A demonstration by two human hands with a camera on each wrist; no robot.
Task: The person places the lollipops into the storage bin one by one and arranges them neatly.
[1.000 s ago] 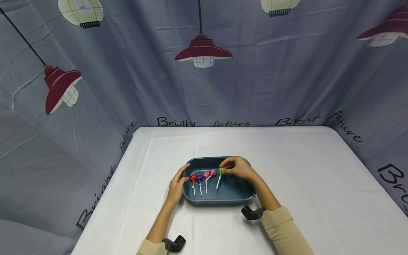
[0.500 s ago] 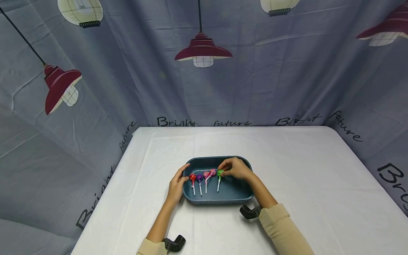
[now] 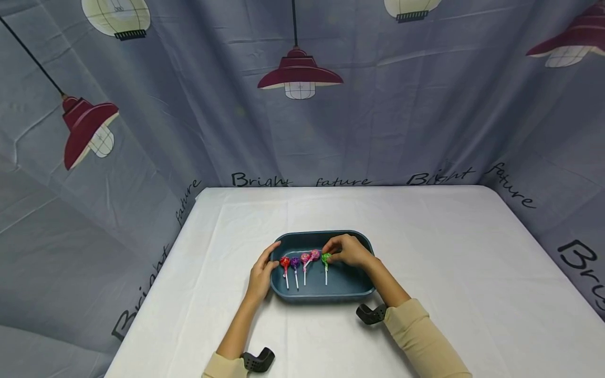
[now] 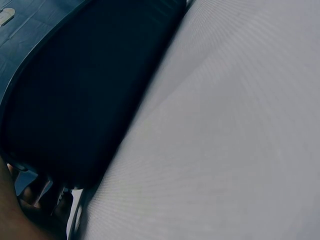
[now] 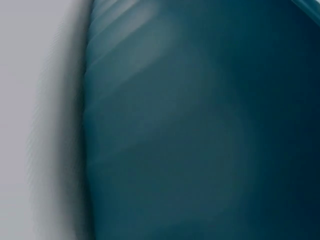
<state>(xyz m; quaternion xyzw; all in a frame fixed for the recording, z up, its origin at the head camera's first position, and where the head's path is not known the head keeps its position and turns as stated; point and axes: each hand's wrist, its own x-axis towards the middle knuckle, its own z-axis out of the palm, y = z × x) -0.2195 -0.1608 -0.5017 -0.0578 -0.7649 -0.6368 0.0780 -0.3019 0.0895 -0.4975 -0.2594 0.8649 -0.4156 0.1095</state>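
A dark blue-green oval tray [image 3: 352, 286] lies on the white table. My left hand [image 3: 259, 278] holds its left end, the thumb at the rim and the fingers along the outside. My right hand [image 3: 348, 251] reaches over the tray and pinches the head of a green lollipop [image 3: 326, 258], whose white stick points toward me. Left of it in the tray, a red lollipop [image 3: 285, 262], a purple lollipop [image 3: 295, 262] and two pink lollipops [image 3: 305, 258] lie in a row. The pink ones touch or overlap. In the right wrist view the tray wall [image 5: 165, 150] hides the hand.
A white cloth [image 3: 425, 231] covers the table around the tray. Behind it hangs a grey-blue curtain [image 3: 212, 105] printed with lamps and lettering. A black wrist mount [image 3: 371, 314] sits beside the right wrist, another mount [image 3: 258, 360] by the left.
My right hand has shifted slightly left and toward me with the green lollipop. Its stick has swung from slanted to nearly straight, in line with the others. The left hand stays put.
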